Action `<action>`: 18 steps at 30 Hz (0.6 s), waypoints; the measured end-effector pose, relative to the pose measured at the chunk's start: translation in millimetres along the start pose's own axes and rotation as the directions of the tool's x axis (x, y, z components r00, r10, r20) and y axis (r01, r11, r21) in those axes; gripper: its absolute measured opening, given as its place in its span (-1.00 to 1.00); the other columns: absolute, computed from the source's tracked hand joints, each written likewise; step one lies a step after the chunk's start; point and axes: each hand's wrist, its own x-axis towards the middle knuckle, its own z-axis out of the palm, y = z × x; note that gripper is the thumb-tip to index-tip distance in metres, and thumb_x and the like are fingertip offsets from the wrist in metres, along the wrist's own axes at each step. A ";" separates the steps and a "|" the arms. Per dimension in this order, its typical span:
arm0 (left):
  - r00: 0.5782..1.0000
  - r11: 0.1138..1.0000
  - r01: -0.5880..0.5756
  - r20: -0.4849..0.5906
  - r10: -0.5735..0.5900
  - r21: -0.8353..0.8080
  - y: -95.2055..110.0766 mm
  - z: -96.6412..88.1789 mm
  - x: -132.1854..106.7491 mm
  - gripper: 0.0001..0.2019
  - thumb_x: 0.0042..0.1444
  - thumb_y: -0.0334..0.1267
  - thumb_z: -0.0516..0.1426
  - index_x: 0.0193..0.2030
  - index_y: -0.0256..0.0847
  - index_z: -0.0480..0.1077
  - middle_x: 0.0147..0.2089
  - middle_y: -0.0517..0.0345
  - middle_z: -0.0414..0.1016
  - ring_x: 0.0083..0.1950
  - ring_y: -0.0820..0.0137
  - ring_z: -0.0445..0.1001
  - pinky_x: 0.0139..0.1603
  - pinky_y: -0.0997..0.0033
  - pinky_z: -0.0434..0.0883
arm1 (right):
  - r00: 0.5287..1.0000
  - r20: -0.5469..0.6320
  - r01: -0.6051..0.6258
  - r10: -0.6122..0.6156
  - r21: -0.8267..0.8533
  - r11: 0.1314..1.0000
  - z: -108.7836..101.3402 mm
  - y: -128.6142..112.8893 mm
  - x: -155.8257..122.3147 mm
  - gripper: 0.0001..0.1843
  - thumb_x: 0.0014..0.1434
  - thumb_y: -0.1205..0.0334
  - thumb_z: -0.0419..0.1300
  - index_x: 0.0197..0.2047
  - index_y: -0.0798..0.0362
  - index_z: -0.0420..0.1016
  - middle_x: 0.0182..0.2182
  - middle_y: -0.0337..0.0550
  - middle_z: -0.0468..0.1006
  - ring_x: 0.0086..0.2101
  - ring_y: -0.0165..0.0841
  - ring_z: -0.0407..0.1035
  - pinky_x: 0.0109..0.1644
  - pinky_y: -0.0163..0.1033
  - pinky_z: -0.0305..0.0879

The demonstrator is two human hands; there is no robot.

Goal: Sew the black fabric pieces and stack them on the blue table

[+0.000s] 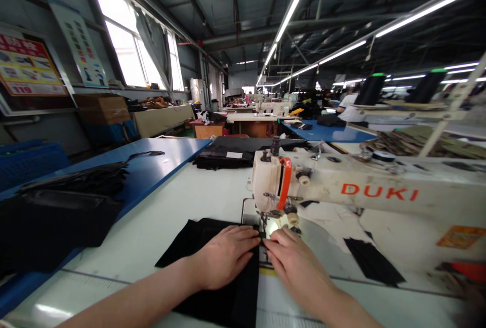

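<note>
Head view: at bottom centre, a black fabric piece [237,300] lies beneath the left hand [228,256], whose fingers rest side by side, flattened on the cloth. The right hand [294,258] bunches its fingertips at the fabric's edge, below the sewing machine's head [266,181]; whether they pinch, I cannot tell.

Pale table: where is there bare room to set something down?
A bare stretch lies between the blue table, the black stack behind and the black cloth under the left hand. The blue table also has bare room beside its black pile. It's crowded around the right hand, close to the machine.
</note>
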 end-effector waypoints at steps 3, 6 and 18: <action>1.000 1.000 -0.010 -0.002 0.010 -0.004 -5.5 3.1 6.5 -0.62 0.26 -0.34 -0.04 0.21 -0.18 0.23 0.24 0.06 0.29 0.27 0.26 0.20 0.27 0.16 0.17 | 1.000 -0.020 -0.007 0.007 -0.009 1.000 -0.5 3.5 1.4 -0.80 0.24 0.42 0.00 -0.20 0.05 0.42 -0.29 -0.15 0.35 -0.18 -0.25 0.22 -0.06 -0.09 0.22; 1.000 1.000 -0.014 0.004 0.014 -0.001 -9.3 5.1 9.7 -0.62 0.26 -0.33 -0.05 0.21 -0.17 0.23 0.25 0.06 0.27 0.28 0.26 0.18 0.28 0.16 0.16 | 0.999 -0.030 -0.013 0.012 -0.024 1.000 -1.0 5.5 2.6 -0.80 0.24 0.42 -0.01 -0.22 0.05 0.41 -0.29 -0.15 0.34 -0.19 -0.25 0.23 -0.06 -0.09 0.22; 1.000 1.000 -0.024 -0.006 0.024 -0.011 -15.4 4.2 15.9 -0.63 0.27 -0.33 -0.06 0.21 -0.17 0.22 0.24 0.06 0.28 0.29 0.32 0.18 0.28 0.19 0.15 | 0.999 -0.021 -0.035 0.034 -0.072 0.997 1.1 7.8 6.2 -0.80 0.25 0.41 -0.04 -0.19 0.05 0.38 -0.28 -0.11 0.34 -0.21 -0.22 0.23 -0.08 -0.04 0.22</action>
